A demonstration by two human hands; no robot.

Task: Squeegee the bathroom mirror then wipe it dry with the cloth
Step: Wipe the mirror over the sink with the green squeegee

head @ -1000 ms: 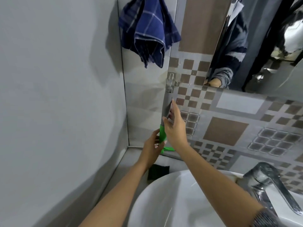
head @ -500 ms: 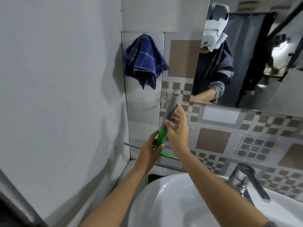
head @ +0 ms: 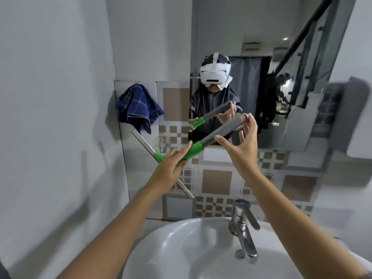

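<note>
A squeegee [head: 218, 133] with a grey handle, green neck and long metal blade is tilted in front of the tiled wall, handle end up toward the right. My left hand [head: 170, 169] grips its green neck. My right hand [head: 242, 141] is spread around the handle's upper end, fingertips touching the tip. The mirror [head: 261, 57] fills the upper right of the wall and reflects the squeegee and a person wearing a headset. A blue checked cloth [head: 137, 106] hangs on the wall left of the mirror.
A white basin [head: 181, 246] lies below my arms with a chrome tap [head: 244, 230] at its back. A plain grey wall [head: 50, 117] closes the left side. A small hook [head: 162, 142] sits on the tiles under the cloth.
The squeegee has come off its wall hook and swung from upright to a slant, handle now toward the mirror. The view has tilted up, showing more mirror.
</note>
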